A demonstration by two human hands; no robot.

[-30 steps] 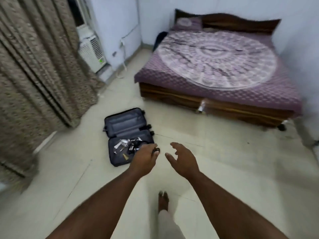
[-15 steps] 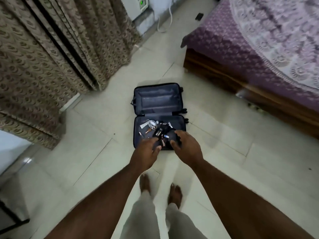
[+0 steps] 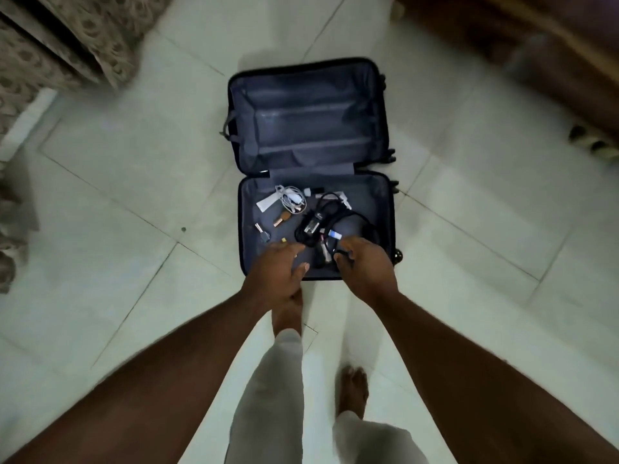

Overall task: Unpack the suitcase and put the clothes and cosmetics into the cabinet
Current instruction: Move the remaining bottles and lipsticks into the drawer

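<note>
Floor (image 3: 127, 169): pale tiles, open on the left and near sides of the case; curtain (image 3: 67, 38) at far left, bed frame (image 3: 502, 38) at far right, both well apart from it.
Suitcase (image 3: 311, 122): lies open flat, far half bare, near half holds only small loose items; no clothes visible.
Change: a second ago the person stood well back with the bed in sight; now they stand at the near rim, both arms reaching in. Judged: approach done, picking out begins.
Left hand (image 3: 279, 266): over the near-left corner, fingers spread and relaxed, holding nothing.
Right hand (image 3: 363, 262): over the near-right part, fingers curled down at the black cable (image 3: 338, 219); cannot tell if it grips yet.
White cable (image 3: 291, 197): coiled near the hinge, beside a white tube (image 3: 266, 203).
Small cosmetics (image 3: 278, 222): scattered left of the black cable, apart from each other.
Room: rim low, lift-out straight up looks free; tangle may drag neighbours.
</note>
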